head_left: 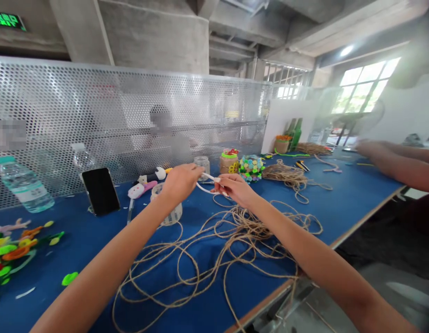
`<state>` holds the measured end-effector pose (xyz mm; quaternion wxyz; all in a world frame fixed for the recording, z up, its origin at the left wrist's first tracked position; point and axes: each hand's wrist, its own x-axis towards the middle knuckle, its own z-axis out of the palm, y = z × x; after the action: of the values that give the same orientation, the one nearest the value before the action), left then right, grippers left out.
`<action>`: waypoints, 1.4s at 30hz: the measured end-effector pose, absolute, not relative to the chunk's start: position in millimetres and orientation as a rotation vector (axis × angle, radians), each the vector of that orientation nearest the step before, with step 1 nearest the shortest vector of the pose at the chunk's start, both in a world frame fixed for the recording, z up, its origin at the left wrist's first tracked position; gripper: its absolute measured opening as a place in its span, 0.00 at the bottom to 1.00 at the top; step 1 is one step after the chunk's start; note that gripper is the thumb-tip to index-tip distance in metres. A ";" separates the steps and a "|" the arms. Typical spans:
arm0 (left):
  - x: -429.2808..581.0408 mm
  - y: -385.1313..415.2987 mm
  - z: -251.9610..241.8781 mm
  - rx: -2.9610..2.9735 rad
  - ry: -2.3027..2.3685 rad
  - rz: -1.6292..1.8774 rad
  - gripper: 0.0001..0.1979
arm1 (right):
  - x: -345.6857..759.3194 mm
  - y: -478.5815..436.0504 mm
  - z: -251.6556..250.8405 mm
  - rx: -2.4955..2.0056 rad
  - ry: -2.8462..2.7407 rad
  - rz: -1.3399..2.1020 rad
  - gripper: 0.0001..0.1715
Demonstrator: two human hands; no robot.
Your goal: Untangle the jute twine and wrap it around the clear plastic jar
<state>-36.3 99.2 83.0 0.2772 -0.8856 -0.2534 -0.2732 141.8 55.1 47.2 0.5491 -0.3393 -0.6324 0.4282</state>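
My left hand (181, 181) and my right hand (235, 188) are raised over the blue table (342, 194), close together. Both pinch a thin white strip (208, 181), bent into a loop between them. A strand of jute twine (235, 231) also leads up to my right hand; the rest lies in loose tangled loops on the table beneath my arms. A small clear jar (169, 213) stands just under my left wrist, partly hidden by it.
A black phone (100, 190) leans on a stand at the left, beside a water bottle (25, 185). Colourful craft pieces (13, 249) lie at the far left. Decorated jars (228, 162) and another twine heap (285, 173) sit behind. Another person's arm (398, 162) rests at right.
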 end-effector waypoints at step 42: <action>-58.5 49.7 77.8 -2.620 -0.554 -0.433 0.09 | 138.9 33.8 47.8 -0.849 -1.945 0.953 0.14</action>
<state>-58.5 49.7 77.8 0.2128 -0.9437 -0.1996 -0.1561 138.9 33.8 47.8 0.3964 -0.3351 -0.7675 0.3762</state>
